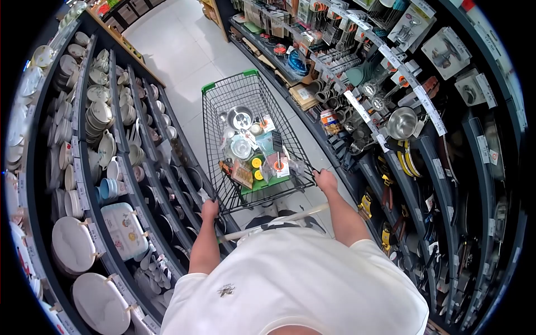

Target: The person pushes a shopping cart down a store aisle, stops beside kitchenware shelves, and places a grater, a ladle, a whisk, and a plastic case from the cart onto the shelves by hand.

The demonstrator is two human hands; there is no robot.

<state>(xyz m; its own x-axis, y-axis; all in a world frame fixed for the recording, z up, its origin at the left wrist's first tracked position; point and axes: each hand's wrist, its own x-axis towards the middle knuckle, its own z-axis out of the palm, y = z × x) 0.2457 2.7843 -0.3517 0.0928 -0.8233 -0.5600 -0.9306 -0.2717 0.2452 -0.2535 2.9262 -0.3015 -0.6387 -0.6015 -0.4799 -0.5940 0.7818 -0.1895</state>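
- Shopping cart (268,199) stands mid-aisle, carrying a metal pot (240,118) among packaged goods.
- Stacked plates (99,114) fill the left shelves (81,190).
- Left hand (210,209): grip closed on the cart's near left corner; small pale item (204,194) beside it.
- Right hand (326,181): grip closed on the near right corner. Steering seems underway; the narrow aisle calls for even guidance.
- Metal pan (402,123) hangs far right.

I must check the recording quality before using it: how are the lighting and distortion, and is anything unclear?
Head view: strong fisheye bending of the shelves, black corners; bright light, little detail in the white shirt and far floor; lower right in shadow; cart fairly clear, most price labels unreadable.
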